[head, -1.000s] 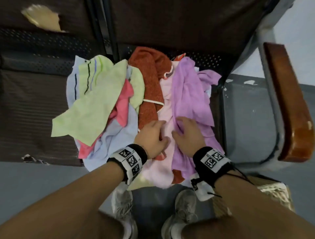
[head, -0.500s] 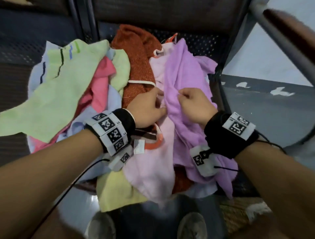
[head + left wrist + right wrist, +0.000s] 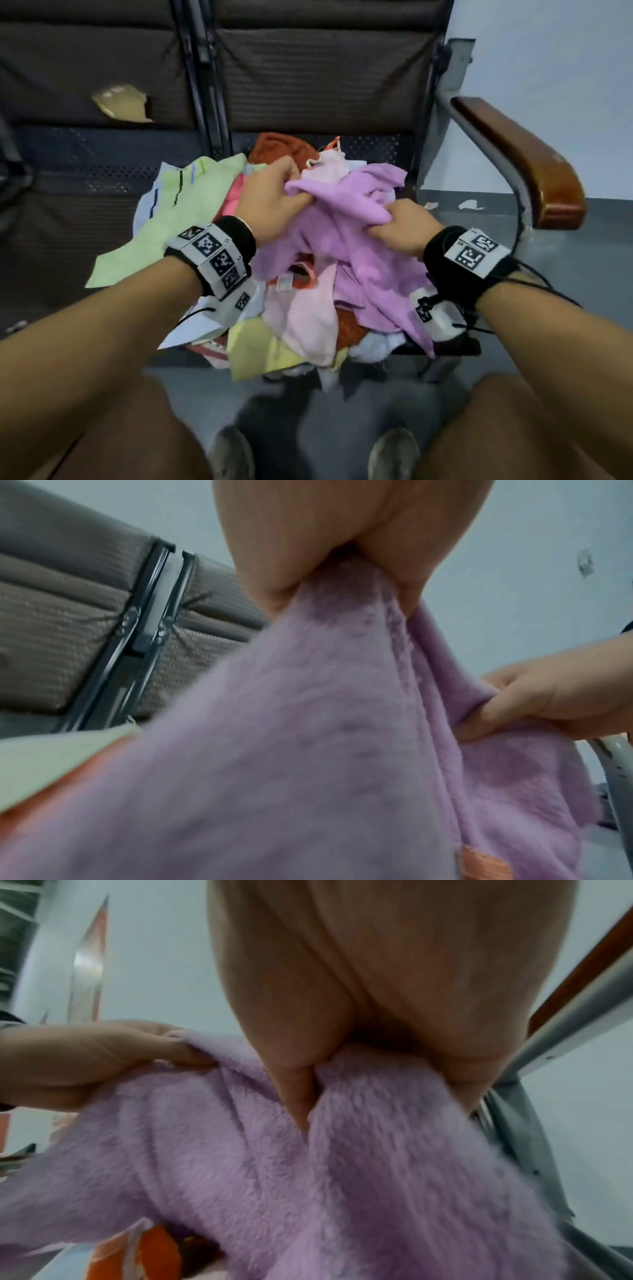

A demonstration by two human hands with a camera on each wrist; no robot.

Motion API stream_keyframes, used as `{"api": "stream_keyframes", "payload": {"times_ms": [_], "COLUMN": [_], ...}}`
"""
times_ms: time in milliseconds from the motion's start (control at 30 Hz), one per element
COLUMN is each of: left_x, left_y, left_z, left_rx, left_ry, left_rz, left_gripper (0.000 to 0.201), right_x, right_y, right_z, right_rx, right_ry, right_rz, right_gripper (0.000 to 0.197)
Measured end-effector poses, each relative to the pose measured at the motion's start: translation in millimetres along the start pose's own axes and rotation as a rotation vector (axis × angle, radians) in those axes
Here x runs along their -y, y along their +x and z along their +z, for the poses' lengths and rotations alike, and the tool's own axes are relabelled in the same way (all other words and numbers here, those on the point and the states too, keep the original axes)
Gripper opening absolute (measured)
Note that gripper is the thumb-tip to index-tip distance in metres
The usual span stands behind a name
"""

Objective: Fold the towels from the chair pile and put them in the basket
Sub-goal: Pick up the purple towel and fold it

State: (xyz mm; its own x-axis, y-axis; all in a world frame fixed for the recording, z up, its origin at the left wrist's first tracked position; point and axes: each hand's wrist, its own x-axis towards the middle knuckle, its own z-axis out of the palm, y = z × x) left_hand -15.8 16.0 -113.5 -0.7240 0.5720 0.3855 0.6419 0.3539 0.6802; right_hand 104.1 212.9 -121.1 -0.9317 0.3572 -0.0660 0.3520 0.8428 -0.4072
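Note:
A fluffy purple towel (image 3: 356,246) is raised off the chair pile, held by both hands. My left hand (image 3: 274,202) grips its upper left part, and my right hand (image 3: 400,226) grips a fold a little to the right. The left wrist view shows the purple towel (image 3: 308,750) bunched in my left hand (image 3: 342,569), with the right hand (image 3: 534,702) beside it. In the right wrist view my right hand (image 3: 369,1047) pinches the purple towel (image 3: 342,1177). Under it lie a light green towel (image 3: 178,219), a pale pink towel (image 3: 308,318) and a rust-orange towel (image 3: 281,150). No basket shows.
The towels lie on a dark chair seat (image 3: 85,192) with a padded backrest (image 3: 308,68). A wooden armrest (image 3: 524,157) on a metal frame stands at the right. Grey floor and my two shoes (image 3: 233,455) are below, my knees at either side.
Both hands went from resting on the purple towel to gripping it, and they have lifted it up off the pile. The camera view has pulled back and tilted up.

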Motion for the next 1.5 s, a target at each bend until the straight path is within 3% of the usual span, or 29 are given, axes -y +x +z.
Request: {"api": "stream_keyframes", "payload": {"times_ms": [67,167,233,300,333,400,500,600,700,800,867,933,1000,1067,1133,1200,1300,1367,1433,1500], "left_x": [-10,-16,-19,-22,-22,-20,-10,8,22,29,26,20,11,4,-1,-6,-12,-9,-7,-3], "left_y": [-4,-11,-21,-32,-36,-40,-43,-43,-42,-44,-45,-45,-45,-45,-44,-42,-35,-26,-23,-21], "left_z": [-13,-24,-21,-12,-8,-5,-12,-25,-35,-37,-38,-36,-32,-29,-29,-27,-27,-28,-24,-13], "left_rx": [0.047,0.282,0.418,0.436,0.416,0.388,0.336,0.157,0.071,0.179,0.229,0.3,0.414,0.578,0.683,0.666,0.618,0.642,0.61,0.462], "left_ry": [0.09,0.257,0.192,-0.006,-0.074,-0.102,0.017,0.113,0.116,0.162,0.121,0.009,-0.014,0.033,-0.056,-0.332,-0.633,-0.497,0.003,0.397], "left_rz": [-0.007,-0.105,-0.166,-0.145,-0.106,-0.025,0.021,0.046,0.016,0.02,-0.009,-0.05,-0.114,-0.227,-0.41,-0.484,-0.465,-0.358,-0.196,-0.017], "left_gripper": [0.021,0.035,0.059,0.079,0.077,0.05,0.022,0.016,0.016,0.017,0.019,0.037,0.049,0.045,0.055,0.048,0.026,0.025,0.02,0.023], "right_x": [-3,-1,12,28,35,46,43,27,23,29,33,33,26,20,12,0,-20,-31,-36,-36], "right_y": [-9,-16,-25,-30,-33,-35,-34,-38,-46,-38,-29,-24,-24,-24,-22,-20,-20,-21,-23,-26], "right_z": [-4,-11,-11,-7,-5,-2,0,5,10,5,2,4,8,9,4,-2,-9,-14,-18,-20], "right_rx": [0.001,-0.092,-0.11,-0.059,-0.036,-0.062,-0.116,0.021,0.06,-0.083,-0.238,-0.367,-0.4,-0.356,-0.353,-0.377,-0.426,-0.472,-0.516,-0.515], "right_ry": [0.035,0.141,0.277,0.318,0.288,0.236,0.145,-0.082,-0.017,0.116,0.334,0.536,0.608,0.634,0.55,0.399,0.318,0.321,0.346,0.338], "right_rz": [0.019,-0.071,-0.17,-0.29,-0.349,-0.416,-0.313,-0.185,-0.103,-0.089,-0.089,-0.079,-0.096,-0.125,-0.143,-0.122,0.027,0.121,0.173,0.151], "right_gripper": [0.02,0.024,0.02,0.027,0.026,0.018,0.018,0.02,0.024,0.019,0.016,0.014,0.011,0.01,0.008,0.009,0.016,0.021,0.022,0.021]}}
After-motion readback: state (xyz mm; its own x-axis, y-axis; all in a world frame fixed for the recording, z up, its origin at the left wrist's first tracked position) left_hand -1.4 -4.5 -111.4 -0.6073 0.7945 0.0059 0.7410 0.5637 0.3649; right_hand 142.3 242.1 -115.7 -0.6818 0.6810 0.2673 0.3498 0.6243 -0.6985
